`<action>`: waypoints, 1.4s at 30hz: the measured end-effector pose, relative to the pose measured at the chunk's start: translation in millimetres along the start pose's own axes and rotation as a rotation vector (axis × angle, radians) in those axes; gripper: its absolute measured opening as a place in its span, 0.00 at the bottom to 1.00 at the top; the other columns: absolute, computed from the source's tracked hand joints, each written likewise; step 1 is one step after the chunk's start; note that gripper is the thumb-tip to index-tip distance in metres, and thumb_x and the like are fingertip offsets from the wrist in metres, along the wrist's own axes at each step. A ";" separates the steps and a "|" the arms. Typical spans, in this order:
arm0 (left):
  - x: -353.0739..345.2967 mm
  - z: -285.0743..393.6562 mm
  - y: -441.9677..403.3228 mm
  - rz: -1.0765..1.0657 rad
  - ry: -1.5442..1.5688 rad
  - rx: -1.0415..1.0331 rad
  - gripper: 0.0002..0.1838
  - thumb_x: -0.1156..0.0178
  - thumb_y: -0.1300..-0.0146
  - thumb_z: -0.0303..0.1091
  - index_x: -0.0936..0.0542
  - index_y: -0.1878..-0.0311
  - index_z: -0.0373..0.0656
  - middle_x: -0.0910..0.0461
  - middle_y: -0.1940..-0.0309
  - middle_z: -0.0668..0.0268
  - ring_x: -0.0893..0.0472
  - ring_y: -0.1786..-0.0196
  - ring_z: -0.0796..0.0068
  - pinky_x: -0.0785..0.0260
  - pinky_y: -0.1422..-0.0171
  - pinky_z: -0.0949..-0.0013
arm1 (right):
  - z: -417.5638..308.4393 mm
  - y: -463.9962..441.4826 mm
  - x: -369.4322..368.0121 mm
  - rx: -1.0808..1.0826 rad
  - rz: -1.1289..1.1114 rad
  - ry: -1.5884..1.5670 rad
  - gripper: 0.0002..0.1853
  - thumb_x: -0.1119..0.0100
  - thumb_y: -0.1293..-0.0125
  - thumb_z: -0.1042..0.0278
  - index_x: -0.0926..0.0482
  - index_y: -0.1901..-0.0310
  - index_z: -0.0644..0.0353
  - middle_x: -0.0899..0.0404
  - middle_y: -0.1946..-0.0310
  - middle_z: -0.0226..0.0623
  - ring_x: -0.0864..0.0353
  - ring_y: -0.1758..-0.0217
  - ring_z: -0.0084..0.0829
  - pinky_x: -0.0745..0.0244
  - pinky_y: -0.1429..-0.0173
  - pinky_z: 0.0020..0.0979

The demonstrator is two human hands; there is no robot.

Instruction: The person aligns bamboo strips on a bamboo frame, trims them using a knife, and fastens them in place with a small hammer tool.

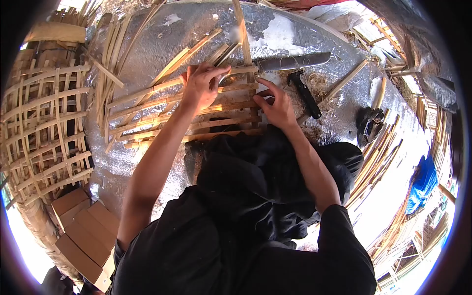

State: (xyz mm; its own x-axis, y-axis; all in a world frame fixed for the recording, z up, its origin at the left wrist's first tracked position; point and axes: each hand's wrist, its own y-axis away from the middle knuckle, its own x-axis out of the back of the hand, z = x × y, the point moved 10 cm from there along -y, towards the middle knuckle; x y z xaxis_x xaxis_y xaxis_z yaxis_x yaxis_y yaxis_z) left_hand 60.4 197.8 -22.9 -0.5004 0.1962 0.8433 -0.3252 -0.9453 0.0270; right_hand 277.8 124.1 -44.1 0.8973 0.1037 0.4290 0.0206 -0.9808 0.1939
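Our left hand (200, 87) pinches at the far pale split-bamboo strips (147, 92); our right hand (276, 104), fingers curled, touches their right ends.

A flattened brown cardboard box (88, 236) lies at the lower left. On the right side, a bright blue plastic sheet (422, 184) hangs crumpled, and a dark, bunched-up piece of material (368, 125) sits on the silvery surface (162, 34).
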 end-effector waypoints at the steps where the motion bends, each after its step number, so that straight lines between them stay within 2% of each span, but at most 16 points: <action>1: 2.6 4.7 1.6 0.056 -0.029 -0.048 0.18 0.39 0.27 0.33 0.13 0.39 0.67 0.18 0.47 0.71 0.25 0.41 0.62 0.39 0.33 0.53 | -2.4 0.9 0.7 -0.014 -0.011 -0.003 0.28 0.29 0.30 0.65 0.23 0.29 0.53 0.10 0.54 0.41 0.10 0.59 0.27 0.16 0.54 0.31; 6: 5.7 11.0 0.9 0.218 0.047 -0.165 0.13 0.35 0.29 0.38 0.11 0.45 0.66 0.17 0.51 0.69 0.25 0.44 0.58 0.39 0.36 0.47 | -3.0 1.1 1.4 0.026 0.013 -0.026 0.29 0.29 0.33 0.67 0.21 0.30 0.52 0.09 0.56 0.43 0.10 0.63 0.31 0.16 0.54 0.34; 9: 9.7 15.6 -4.2 0.133 -0.019 0.034 0.08 0.30 0.31 0.45 0.10 0.51 0.63 0.16 0.55 0.69 0.24 0.44 0.57 0.40 0.36 0.43 | -3.4 0.8 2.0 0.027 0.017 -0.017 0.29 0.29 0.34 0.67 0.20 0.31 0.53 0.09 0.57 0.44 0.09 0.64 0.34 0.16 0.54 0.36; 12: 4.2 8.9 -12.1 0.110 -0.080 0.104 0.15 0.29 0.32 0.56 0.09 0.50 0.62 0.13 0.53 0.71 0.21 0.45 0.61 0.39 0.37 0.43 | -3.2 0.5 2.6 0.010 0.007 -0.013 0.29 0.29 0.33 0.67 0.20 0.30 0.53 0.09 0.58 0.44 0.10 0.65 0.34 0.16 0.54 0.36; 15: 7.5 13.7 -10.9 0.173 -0.045 0.033 0.13 0.30 0.32 0.56 0.09 0.51 0.63 0.12 0.53 0.71 0.20 0.46 0.61 0.40 0.35 0.43 | -0.7 -0.4 1.8 -0.004 -0.006 -0.043 0.29 0.29 0.33 0.67 0.20 0.30 0.54 0.09 0.58 0.44 0.09 0.65 0.33 0.15 0.54 0.36; 18: 0.1 9.9 -14.8 0.040 -0.014 0.132 0.11 0.29 0.32 0.53 0.10 0.53 0.61 0.12 0.54 0.72 0.20 0.45 0.63 0.41 0.34 0.46 | 6.7 -0.4 -2.8 -0.041 -0.015 -0.110 0.29 0.29 0.33 0.67 0.20 0.30 0.54 0.09 0.58 0.44 0.09 0.64 0.33 0.15 0.54 0.35; 22: -5.7 6.8 -17.5 0.137 0.078 0.018 0.06 0.26 0.35 0.45 0.12 0.58 0.61 0.16 0.55 0.73 0.23 0.47 0.59 0.42 0.39 0.47 | 5.9 0.3 -1.8 -0.082 -0.037 -0.113 0.29 0.29 0.33 0.67 0.20 0.31 0.55 0.09 0.58 0.43 0.08 0.63 0.33 0.14 0.54 0.36; 28: -1.2 14.2 -14.0 0.158 0.032 0.011 0.07 0.26 0.35 0.43 0.14 0.59 0.57 0.15 0.54 0.73 0.23 0.48 0.61 0.42 0.39 0.51 | -16.6 3.1 20.1 0.032 0.102 0.002 0.27 0.28 0.32 0.64 0.19 0.33 0.61 0.09 0.58 0.45 0.08 0.62 0.32 0.14 0.55 0.36; 30: 3.2 18.3 -12.7 0.168 -0.010 0.004 0.07 0.27 0.34 0.42 0.14 0.58 0.54 0.14 0.55 0.73 0.19 0.49 0.66 0.41 0.36 0.56 | -31.6 7.2 72.4 0.147 0.290 0.098 0.27 0.28 0.32 0.61 0.19 0.34 0.63 0.09 0.58 0.45 0.08 0.61 0.31 0.15 0.59 0.34; 32: -4.1 10.4 -16.0 0.162 0.060 -0.049 0.08 0.27 0.35 0.41 0.15 0.58 0.52 0.14 0.55 0.70 0.20 0.50 0.64 0.40 0.38 0.54 | -19.3 17.4 153.5 -0.243 0.376 0.172 0.28 0.33 0.26 0.58 0.24 0.29 0.59 0.11 0.52 0.38 0.12 0.61 0.25 0.17 0.57 0.28; 34: -12.9 2.2 -17.5 0.146 0.119 -0.033 0.08 0.28 0.35 0.43 0.15 0.58 0.55 0.16 0.52 0.71 0.24 0.47 0.60 0.42 0.41 0.49 | 3.1 42.1 250.3 -0.148 0.708 0.088 0.24 0.39 0.23 0.58 0.21 0.32 0.59 0.12 0.54 0.36 0.16 0.57 0.23 0.21 0.55 0.27; 35: -13.5 2.6 -17.3 0.135 0.094 -0.027 0.08 0.28 0.35 0.43 0.15 0.57 0.56 0.17 0.52 0.71 0.24 0.46 0.60 0.42 0.40 0.49 | 36.5 61.4 296.9 -0.255 0.887 -0.045 0.20 0.40 0.24 0.63 0.19 0.34 0.58 0.12 0.54 0.34 0.15 0.55 0.26 0.20 0.50 0.33; 37: -17.0 -1.1 -20.6 0.099 0.101 0.039 0.07 0.28 0.34 0.43 0.15 0.56 0.57 0.17 0.52 0.71 0.25 0.45 0.59 0.42 0.39 0.47 | 120.2 90.5 399.1 -0.419 1.016 0.722 0.21 0.43 0.24 0.58 0.18 0.37 0.60 0.12 0.50 0.45 0.13 0.47 0.45 0.21 0.40 0.45; 39: -19.5 -0.6 -24.5 0.065 0.092 0.075 0.07 0.28 0.33 0.41 0.15 0.55 0.56 0.16 0.53 0.69 0.22 0.46 0.60 0.41 0.37 0.50 | 180.3 115.6 437.7 -0.552 0.969 0.845 0.20 0.45 0.30 0.58 0.18 0.46 0.64 0.13 0.49 0.53 0.13 0.45 0.51 0.21 0.39 0.48; 41: -19.1 0.3 -28.9 0.032 0.063 0.086 0.09 0.27 0.33 0.38 0.14 0.53 0.53 0.14 0.54 0.67 0.16 0.50 0.63 0.37 0.34 0.56 | 206.7 118.1 416.2 -0.574 0.591 0.792 0.16 0.43 0.32 0.64 0.18 0.48 0.63 0.13 0.53 0.53 0.13 0.46 0.53 0.20 0.42 0.46; 42: -19.4 1.5 -28.4 0.016 0.077 0.080 0.09 0.28 0.33 0.38 0.13 0.51 0.55 0.15 0.53 0.67 0.17 0.49 0.63 0.37 0.34 0.56 | 258.2 128.2 422.9 -0.461 0.647 0.652 0.14 0.42 0.35 0.70 0.18 0.50 0.64 0.14 0.54 0.53 0.14 0.47 0.53 0.21 0.41 0.47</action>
State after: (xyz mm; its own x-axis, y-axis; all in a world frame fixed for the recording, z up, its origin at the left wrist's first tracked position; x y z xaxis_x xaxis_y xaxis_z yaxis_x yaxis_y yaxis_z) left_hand 80.5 220.5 -39.2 -0.5663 0.1972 0.8002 -0.2532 -0.9656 0.0587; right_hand 773.7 -0.5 -65.6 0.2594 -0.2181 0.9408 -0.6765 -0.7362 0.0158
